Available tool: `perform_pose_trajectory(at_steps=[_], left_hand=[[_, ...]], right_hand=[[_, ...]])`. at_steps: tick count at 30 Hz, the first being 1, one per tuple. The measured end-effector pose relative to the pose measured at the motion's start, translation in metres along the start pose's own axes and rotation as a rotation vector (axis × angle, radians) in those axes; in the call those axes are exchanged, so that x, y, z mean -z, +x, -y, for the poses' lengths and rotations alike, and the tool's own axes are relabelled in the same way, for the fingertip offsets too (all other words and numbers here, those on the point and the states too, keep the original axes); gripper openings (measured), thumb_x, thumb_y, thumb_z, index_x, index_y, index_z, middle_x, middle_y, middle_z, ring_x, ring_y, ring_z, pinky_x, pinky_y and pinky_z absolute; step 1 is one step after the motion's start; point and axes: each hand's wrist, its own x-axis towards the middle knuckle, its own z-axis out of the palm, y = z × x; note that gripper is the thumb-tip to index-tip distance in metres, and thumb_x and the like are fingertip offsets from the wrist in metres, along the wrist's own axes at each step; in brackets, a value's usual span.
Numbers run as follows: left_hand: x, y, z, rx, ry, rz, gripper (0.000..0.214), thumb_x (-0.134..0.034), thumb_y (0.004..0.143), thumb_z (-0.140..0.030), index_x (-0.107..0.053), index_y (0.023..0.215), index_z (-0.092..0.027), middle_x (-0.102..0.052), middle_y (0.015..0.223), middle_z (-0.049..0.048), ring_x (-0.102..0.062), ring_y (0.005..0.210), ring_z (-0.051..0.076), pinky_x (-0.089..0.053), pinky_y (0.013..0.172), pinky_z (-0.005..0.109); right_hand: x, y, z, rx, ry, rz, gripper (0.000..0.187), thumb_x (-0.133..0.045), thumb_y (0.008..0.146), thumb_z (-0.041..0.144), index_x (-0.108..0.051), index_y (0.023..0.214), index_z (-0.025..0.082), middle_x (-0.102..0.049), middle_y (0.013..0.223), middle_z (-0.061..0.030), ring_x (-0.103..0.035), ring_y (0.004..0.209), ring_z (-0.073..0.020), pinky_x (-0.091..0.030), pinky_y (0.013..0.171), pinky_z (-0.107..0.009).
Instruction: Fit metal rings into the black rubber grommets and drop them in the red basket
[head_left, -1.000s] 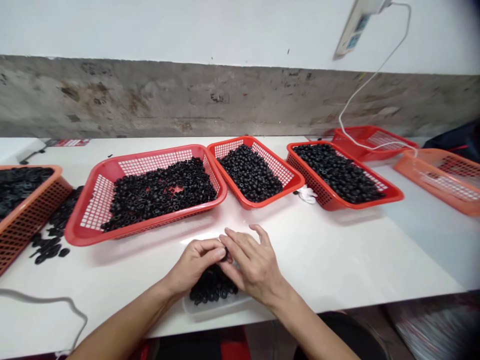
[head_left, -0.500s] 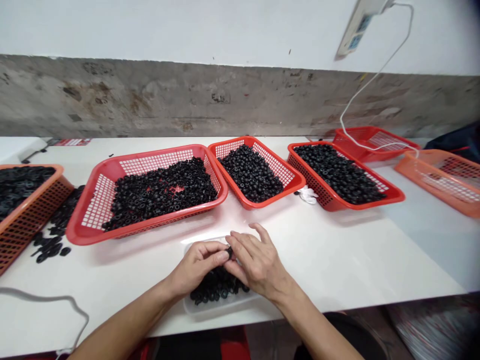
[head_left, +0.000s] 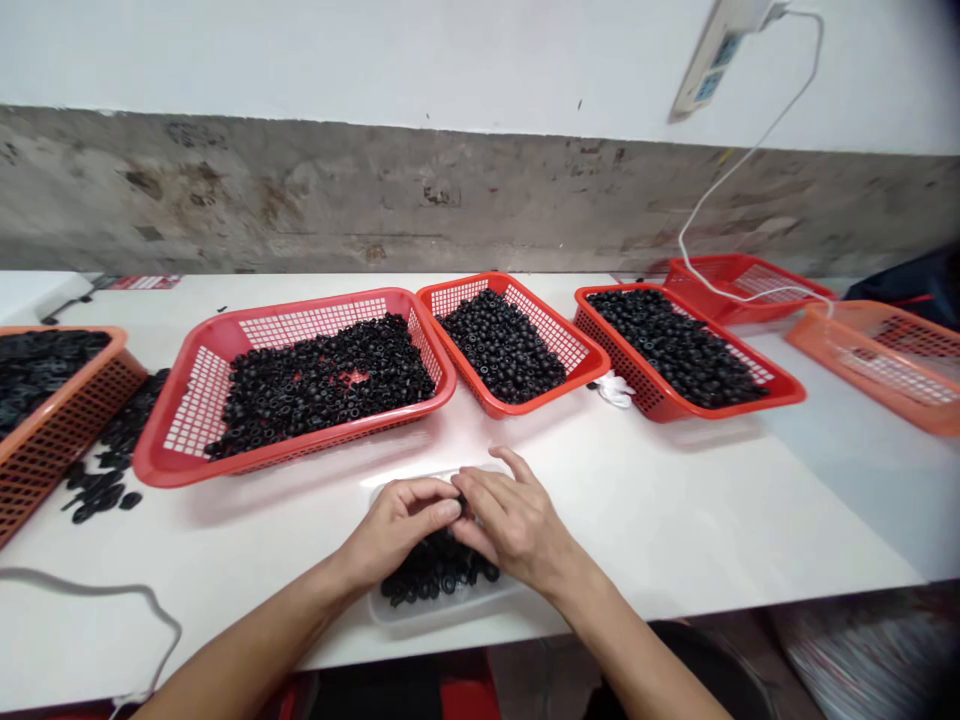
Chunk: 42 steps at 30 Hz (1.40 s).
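Note:
My left hand (head_left: 411, 522) and my right hand (head_left: 511, 518) meet over a shallow translucent tray (head_left: 420, 622). Between their fingertips is a small black ring-shaped part (head_left: 461, 503), mostly covered by the fingers. Both hands pinch it, and the right index finger lies across its top. Beneath them, the tray holds many loose black rings (head_left: 439, 572), partly hidden by my hands.
Behind the tray stand a wide red basket (head_left: 172, 470), a narrower red basket (head_left: 491, 405) and another red basket (head_left: 675, 412), all with black parts. An orange basket (head_left: 90, 420) stands left, beside loose black pieces (head_left: 101, 495). A white cable (head_left: 705, 200) hangs at right.
Both hands stay over the tray, with only a slight shift of the fingers around the small black part. The baskets have not moved.

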Motion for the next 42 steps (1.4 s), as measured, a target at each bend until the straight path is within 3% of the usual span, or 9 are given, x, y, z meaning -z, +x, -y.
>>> perform_pose_trajectory(at_steps=[3,6,10,13,21,27,36,42], left_hand=[[0.001,0.0,-0.002,0.005,0.002,0.007,0.025,-0.067,0.087,-0.036,-0.076,0.092,-0.014,-0.071,0.088,0.0047,-0.058,0.084,0.017,-0.043,0.083,0.027],[0.002,0.0,-0.005,0.019,-0.001,0.006,0.025,-0.066,0.087,-0.037,-0.075,0.085,-0.014,-0.068,0.078,0.0024,-0.055,0.076,0.014,-0.042,0.076,0.024],[0.002,-0.002,-0.005,0.04,0.012,0.002,0.028,-0.066,0.085,-0.04,-0.074,0.081,-0.014,-0.071,0.078,0.0042,-0.056,0.074,0.015,-0.041,0.074,0.025],[0.001,-0.002,-0.004,0.058,0.025,-0.003,0.029,-0.066,0.086,-0.041,-0.075,0.082,-0.014,-0.074,0.08,0.0057,-0.058,0.075,0.016,-0.041,0.074,0.025],[0.002,0.0,-0.004,0.035,0.033,-0.031,0.028,-0.065,0.085,-0.039,-0.077,0.084,-0.014,-0.071,0.077,0.005,-0.055,0.073,0.015,-0.041,0.072,0.025],[0.002,0.002,-0.003,0.046,-0.038,-0.056,0.023,-0.066,0.084,-0.035,-0.076,0.085,-0.014,-0.07,0.08,0.0044,-0.057,0.077,0.017,-0.044,0.077,0.026],[0.002,0.002,0.0,0.03,0.009,-0.046,0.021,-0.069,0.083,-0.032,-0.079,0.094,-0.017,-0.074,0.087,0.004,-0.061,0.084,0.018,-0.045,0.085,0.028],[0.001,0.001,-0.003,0.043,0.023,-0.023,0.025,-0.07,0.082,-0.038,-0.079,0.093,-0.016,-0.074,0.087,0.0052,-0.061,0.085,0.019,-0.045,0.086,0.029]], right_hand=[[0.006,0.001,-0.001,-0.092,0.144,0.061,0.031,-0.056,0.098,0.031,-0.053,0.124,0.014,-0.074,0.104,-0.0122,-0.07,0.091,-0.0214,-0.04,0.102,-0.05],[0.014,0.002,-0.003,-0.252,0.376,0.127,0.037,-0.058,0.097,0.033,-0.054,0.131,0.02,-0.072,0.114,-0.0105,-0.069,0.099,-0.0206,-0.044,0.1,-0.046],[0.019,0.005,-0.005,-0.381,0.615,0.096,0.023,-0.054,0.098,0.021,-0.069,0.115,0.024,-0.074,0.113,-0.0067,-0.068,0.104,-0.0187,-0.051,0.093,-0.036],[0.017,0.006,-0.005,-0.43,0.657,0.071,0.021,-0.056,0.096,0.02,-0.073,0.108,0.024,-0.075,0.111,-0.0062,-0.07,0.102,-0.0186,-0.053,0.091,-0.034],[0.016,0.005,-0.004,-0.226,0.383,0.04,0.023,-0.051,0.098,0.016,-0.065,0.114,0.023,-0.074,0.111,-0.0072,-0.07,0.101,-0.0184,-0.043,0.095,-0.041],[0.005,0.001,0.006,-0.136,0.06,0.072,0.039,-0.058,0.096,0.035,-0.054,0.129,0.014,-0.071,0.115,-0.0154,-0.068,0.099,-0.0248,-0.035,0.103,-0.051],[-0.003,0.001,0.012,-0.078,-0.214,0.024,0.026,-0.048,0.098,0.028,-0.058,0.116,0.013,-0.071,0.11,-0.0166,-0.066,0.09,-0.0251,-0.035,0.101,-0.052],[-0.001,0.001,0.009,-0.064,-0.182,-0.001,0.02,-0.051,0.093,0.026,-0.059,0.106,0.013,-0.072,0.106,-0.015,-0.067,0.084,-0.024,-0.034,0.101,-0.052]])
